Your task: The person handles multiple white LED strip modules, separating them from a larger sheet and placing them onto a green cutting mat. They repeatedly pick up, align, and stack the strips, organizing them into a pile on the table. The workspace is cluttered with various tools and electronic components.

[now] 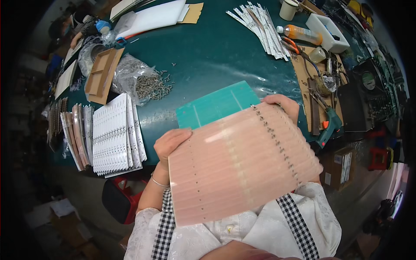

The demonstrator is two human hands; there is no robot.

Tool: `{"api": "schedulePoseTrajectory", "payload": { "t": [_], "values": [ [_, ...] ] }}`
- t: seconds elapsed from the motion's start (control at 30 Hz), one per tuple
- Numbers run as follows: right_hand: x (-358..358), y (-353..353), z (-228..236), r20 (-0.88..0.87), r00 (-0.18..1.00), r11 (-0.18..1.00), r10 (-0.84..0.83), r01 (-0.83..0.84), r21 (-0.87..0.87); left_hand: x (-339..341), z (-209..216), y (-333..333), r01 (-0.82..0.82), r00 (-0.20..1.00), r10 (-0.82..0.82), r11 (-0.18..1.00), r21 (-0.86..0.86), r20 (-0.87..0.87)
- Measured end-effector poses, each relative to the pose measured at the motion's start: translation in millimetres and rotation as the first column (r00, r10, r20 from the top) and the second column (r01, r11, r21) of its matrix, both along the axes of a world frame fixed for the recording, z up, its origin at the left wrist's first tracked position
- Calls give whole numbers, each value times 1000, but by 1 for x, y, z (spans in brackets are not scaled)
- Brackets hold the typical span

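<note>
A dark green work table [216,47] fills the view, its middle bare between clutter along the left, far and right edges. Above its near edge, a pink ribbed panel [242,167] is held tilted, overlapping a teal slotted board [216,104]. The left hand [170,143] grips the panel's left edge, fingers curled; the right hand [284,105] clasps its far corner.

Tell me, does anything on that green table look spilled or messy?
Yes. Small grey screws have spilled out of a clear plastic bag onto the green table, left of centre. Both hands, left and right, hold a pink sheet, which looks intact.
</note>
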State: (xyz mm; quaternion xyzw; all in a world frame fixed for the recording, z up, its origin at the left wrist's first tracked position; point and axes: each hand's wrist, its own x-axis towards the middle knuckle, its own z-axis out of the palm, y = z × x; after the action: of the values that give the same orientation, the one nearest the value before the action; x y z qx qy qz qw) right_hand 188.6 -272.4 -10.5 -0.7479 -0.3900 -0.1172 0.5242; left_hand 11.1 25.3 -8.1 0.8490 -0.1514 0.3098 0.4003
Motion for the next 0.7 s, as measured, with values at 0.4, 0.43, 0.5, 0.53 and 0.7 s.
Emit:
{"api": "schedulePoseTrajectory", "payload": {
  "t": [0.4, 0.43, 0.5, 0.53, 0.7],
  "values": [
    [10, -6, 13, -377, 926, 992, -20, -29, -125, -2, 28, 1, 95, 995, -94, 994, 47, -35],
    [14, -6, 13, -396, 918, 988, -25, -37, -148, 0, 22, 8, 136, 990, -137, 990, -29, -38],
    [17, -10, 12, -414, 910, 985, 9, -81, -155, 2, 13, 15, 136, 988, -147, 972, -190, -47],
    [18, -8, 12, -425, 905, 982, 31, -107, -156, 2, 11, 19, 88, 992, -108, 958, -271, -61],
    [24, -6, 22, -384, 923, 950, 24, -140, -278, -3, -14, 52, -311, 943, 238, 391, -866, -231]
  ]
}}
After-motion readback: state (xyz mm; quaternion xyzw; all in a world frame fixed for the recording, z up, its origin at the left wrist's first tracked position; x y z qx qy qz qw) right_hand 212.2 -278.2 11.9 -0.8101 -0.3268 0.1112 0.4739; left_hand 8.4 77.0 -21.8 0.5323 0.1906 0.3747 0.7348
